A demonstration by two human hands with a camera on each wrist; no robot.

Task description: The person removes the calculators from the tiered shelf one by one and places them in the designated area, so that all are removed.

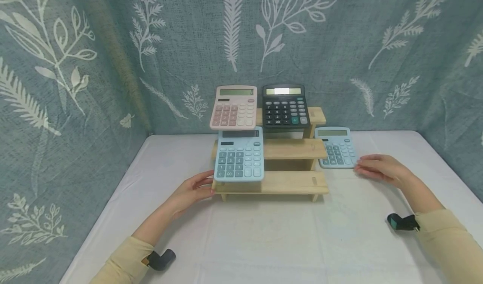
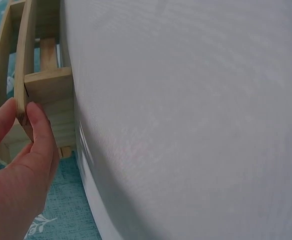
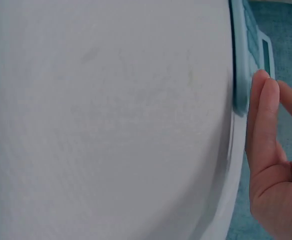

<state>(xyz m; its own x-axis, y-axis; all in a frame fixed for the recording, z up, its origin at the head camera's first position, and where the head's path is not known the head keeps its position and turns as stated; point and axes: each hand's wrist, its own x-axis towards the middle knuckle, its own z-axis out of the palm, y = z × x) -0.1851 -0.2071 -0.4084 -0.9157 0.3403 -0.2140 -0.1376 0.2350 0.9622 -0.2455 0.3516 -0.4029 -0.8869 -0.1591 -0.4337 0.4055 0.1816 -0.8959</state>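
Altogether, three calculators (image 1: 233, 110) rest on one rack (image 1: 292, 183), a fourth calculator (image 1: 337, 150) beside.

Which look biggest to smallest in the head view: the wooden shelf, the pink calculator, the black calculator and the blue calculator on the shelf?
1. Wooden shelf
2. Blue calculator on the shelf
3. Pink calculator and black calculator: too alike to rank.

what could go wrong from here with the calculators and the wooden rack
The left hand grips the end of the wooden rack; a tug might shake loose the pink calculator or black calculator at its top. The right hand is at a corner of the blue calculator beside the rack; pushed inward, that might bump it.
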